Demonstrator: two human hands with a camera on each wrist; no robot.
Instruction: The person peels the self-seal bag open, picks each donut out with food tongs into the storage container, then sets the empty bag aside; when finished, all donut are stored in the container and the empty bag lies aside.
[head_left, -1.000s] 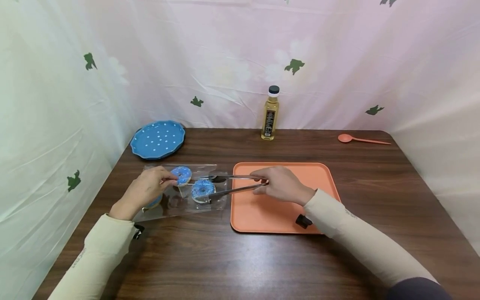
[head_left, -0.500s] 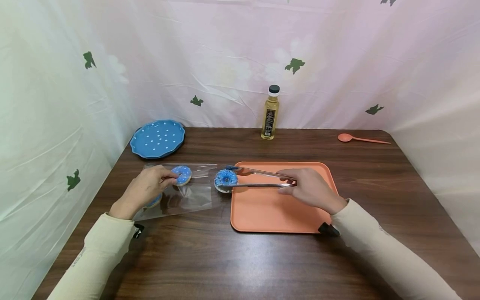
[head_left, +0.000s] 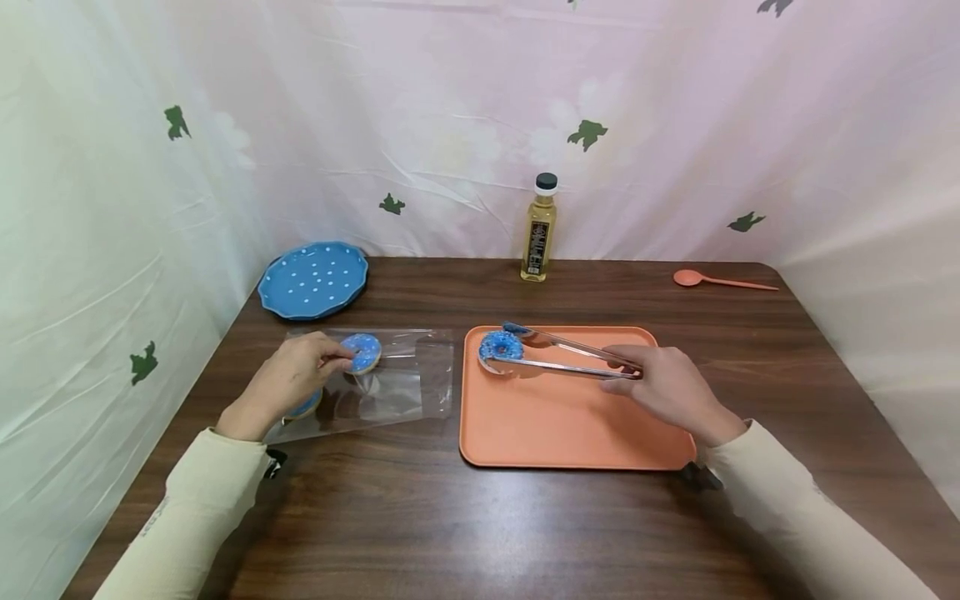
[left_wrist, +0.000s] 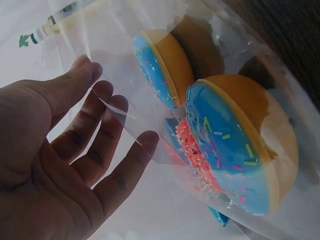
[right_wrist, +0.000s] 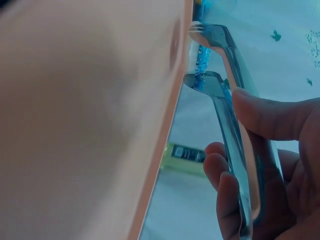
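My left hand [head_left: 288,379] pinches the edge of a clear plastic bag [head_left: 397,396] on the table's left half. Two blue-iced donuts are in the bag: one donut [head_left: 363,353] by my fingertips, another [head_left: 303,407] partly hidden below the hand. The left wrist view shows their sprinkles, with a pink sprinkled shape behind them. My right hand [head_left: 671,383] grips metal tongs [head_left: 562,366], whose tips hold a blue-sprinkled donut [head_left: 499,347] over the left back corner of the orange tray [head_left: 570,425]. Whether this donut touches the tray, I cannot tell.
At the back left lies a blue scalloped plate [head_left: 315,280] with white dots. A yellow oil bottle [head_left: 538,233] stands upright behind the tray. An orange spoon [head_left: 720,281] rests at the back right. Curtains close off the back and sides.
My right hand has moved right with the tongs, drawing the gripped donut out of the bag's end and over the tray. My left hand has stayed in place on the bag.
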